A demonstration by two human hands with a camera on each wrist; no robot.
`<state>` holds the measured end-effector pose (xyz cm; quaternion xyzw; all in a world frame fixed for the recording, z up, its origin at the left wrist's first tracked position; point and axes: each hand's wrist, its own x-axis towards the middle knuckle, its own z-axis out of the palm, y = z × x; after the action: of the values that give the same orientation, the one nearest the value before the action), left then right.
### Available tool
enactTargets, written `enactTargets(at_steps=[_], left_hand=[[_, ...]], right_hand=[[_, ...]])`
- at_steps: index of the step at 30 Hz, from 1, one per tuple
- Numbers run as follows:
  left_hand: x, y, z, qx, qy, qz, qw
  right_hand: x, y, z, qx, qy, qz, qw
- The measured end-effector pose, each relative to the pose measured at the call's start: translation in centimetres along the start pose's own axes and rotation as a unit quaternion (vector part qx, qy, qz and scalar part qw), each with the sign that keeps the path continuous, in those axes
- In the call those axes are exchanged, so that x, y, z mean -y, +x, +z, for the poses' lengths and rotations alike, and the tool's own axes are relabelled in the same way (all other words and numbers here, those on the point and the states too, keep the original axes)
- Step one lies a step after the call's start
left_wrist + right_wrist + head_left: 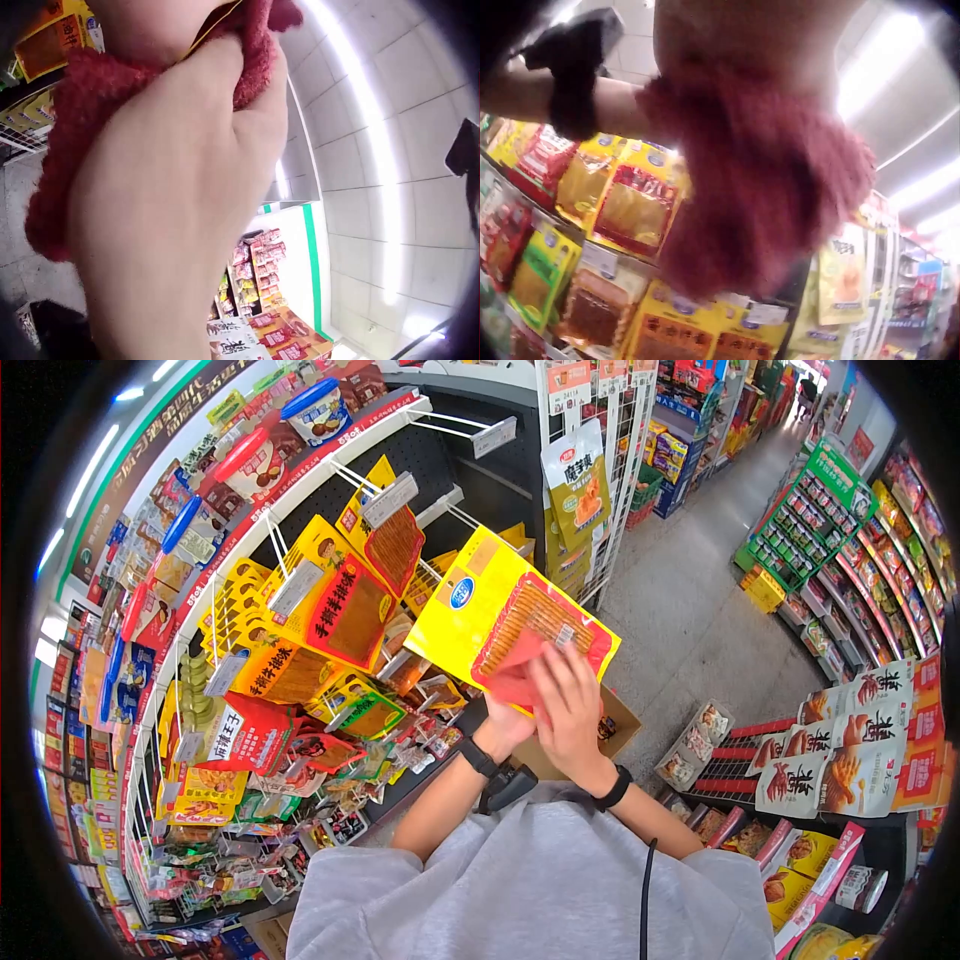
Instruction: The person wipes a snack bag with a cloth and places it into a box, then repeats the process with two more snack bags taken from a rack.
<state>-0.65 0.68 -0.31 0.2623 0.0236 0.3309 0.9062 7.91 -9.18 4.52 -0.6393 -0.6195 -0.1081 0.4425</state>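
Note:
A flat yellow snack packet with a red-edged window, showing brown sticks, is tilted up in front of the chest in the head view. My left hand grips its lower edge. My right hand lies over the packet's front with a red cloth under it. In the left wrist view the fuzzy cloth bunches out between the right thumb and fingers, and part of the left hand shows at the top. Blurred in the right wrist view, the cloth hangs below the right hand.
On the left, a shelf has hooks holding yellow packets and price tags, with lidded tubs above. An open cardboard box sits below the hands. White packets stand in a rack at right. A tiled aisle runs away ahead.

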Motion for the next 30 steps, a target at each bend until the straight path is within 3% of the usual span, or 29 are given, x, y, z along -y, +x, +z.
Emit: enactTargets(at_steps=[1,4,5,8,10,12,13,14,16,17,18,19,20,21,24,25,28,29,30], left_hand=[[0.1,-0.1,0.8,-0.092,0.064,-0.008,0.994],[-0.2,-0.6,3.1,-0.102,0.022,-0.027,0.994],[-0.3,-1.0,2.6,-0.024,-0.030,-0.041,0.998],[-0.6,-0.2,2.0,0.006,0.002,0.001,1.000],[-0.6,0.1,1.7,-0.041,-0.004,-0.008,0.999],[-0.1,-0.5,1.7,-0.102,-0.014,-0.033,0.994],[0.0,-0.8,1.4,-0.067,-0.003,-0.040,0.997],[-0.3,-0.9,1.6,-0.059,0.004,-0.040,0.997],[-1.1,-0.7,2.2,-0.036,0.018,-0.036,0.999],[-0.8,-0.5,1.3,-0.046,-0.018,-0.040,0.998],[-0.7,-0.5,-0.6,0.001,-0.055,-0.053,0.997],[-0.9,-0.5,-2.8,0.047,-0.093,-0.064,0.993],[-1.0,-0.2,-3.8,0.095,-0.128,-0.074,0.985],[-1.2,0.0,-2.2,0.097,-0.127,-0.045,0.986],[-0.7,-0.1,-0.7,-0.091,0.060,-0.038,0.993],[-0.6,-0.2,-0.2,-0.116,0.050,-0.046,0.991],[-0.8,-0.3,-1.7,-0.009,-0.111,-0.051,0.992],[-0.8,-0.3,-1.4,0.040,-0.122,-0.033,0.991],[-0.9,0.5,-1.1,0.027,-0.073,-0.035,0.996]], right_hand=[[-0.7,0.6,0.0,-0.002,0.003,0.010,1.000],[-4.4,2.7,0.3,-0.033,0.016,0.061,0.997],[-5.3,2.9,0.6,-0.065,0.021,0.083,0.994],[-2.5,0.7,1.3,-0.070,0.091,0.051,0.992],[-0.8,-0.5,0.9,0.024,0.070,-0.055,0.996],[-3.4,1.7,1.3,-0.005,0.085,-0.034,0.996],[-4.2,2.4,1.0,-0.034,0.094,0.063,0.993],[-5.4,2.7,1.0,-0.069,0.113,0.103,0.986],[-5.3,1.3,1.5,-0.083,0.110,0.108,0.985],[-4.2,0.3,1.3,-0.058,0.061,0.110,0.990],[-2.2,-0.9,0.9,-0.028,0.014,0.115,0.993],[-1.1,-1.9,0.6,0.021,0.015,0.072,0.997],[0.7,-2.2,0.4,0.015,0.010,0.050,0.999],[0.7,-2.2,0.3,0.031,0.022,0.027,0.999],[-2.6,0.0,0.4,0.027,0.047,0.035,0.998],[-3.7,1.0,0.5,-0.023,0.032,0.062,0.997],[-5.6,1.4,0.4,-0.100,0.039,0.115,0.987],[-5.1,0.7,0.0,-0.095,0.024,0.114,0.989],[-4.0,0.1,-0.5,-0.066,0.031,0.086,0.994]])
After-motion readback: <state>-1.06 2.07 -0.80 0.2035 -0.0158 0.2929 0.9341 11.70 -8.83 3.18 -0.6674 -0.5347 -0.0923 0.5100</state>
